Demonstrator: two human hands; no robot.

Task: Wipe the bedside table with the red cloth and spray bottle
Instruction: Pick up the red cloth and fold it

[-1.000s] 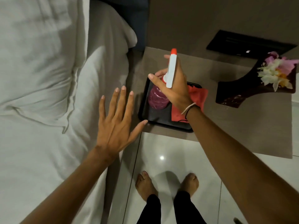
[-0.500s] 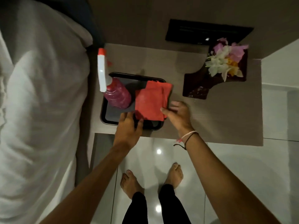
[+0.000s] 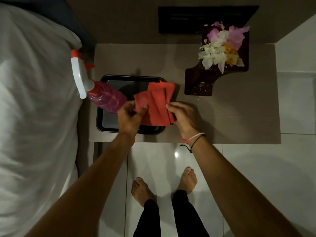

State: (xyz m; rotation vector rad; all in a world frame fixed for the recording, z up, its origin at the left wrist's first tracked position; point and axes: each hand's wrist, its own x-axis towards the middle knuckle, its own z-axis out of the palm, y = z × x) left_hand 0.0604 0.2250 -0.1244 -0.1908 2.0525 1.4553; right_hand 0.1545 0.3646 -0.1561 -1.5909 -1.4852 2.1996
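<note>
The red cloth is held over the right half of a black tray on the brown bedside table. My left hand pinches the cloth's left edge and my right hand grips its right edge. The spray bottle, with pink liquid, a white head and a red nozzle, stands in the tray's left part, its head leaning out toward the bed. Neither hand touches the bottle.
A dark wooden board with white, pink and yellow flowers sits at the table's back right. A black panel is on the wall behind. The white bed lies left. My bare feet stand on glossy floor tiles.
A second ago my right hand was on the spray bottle and my left hand hovered open. The bottle now stands free in the tray, and both hands have closed on the red cloth and lifted it.
</note>
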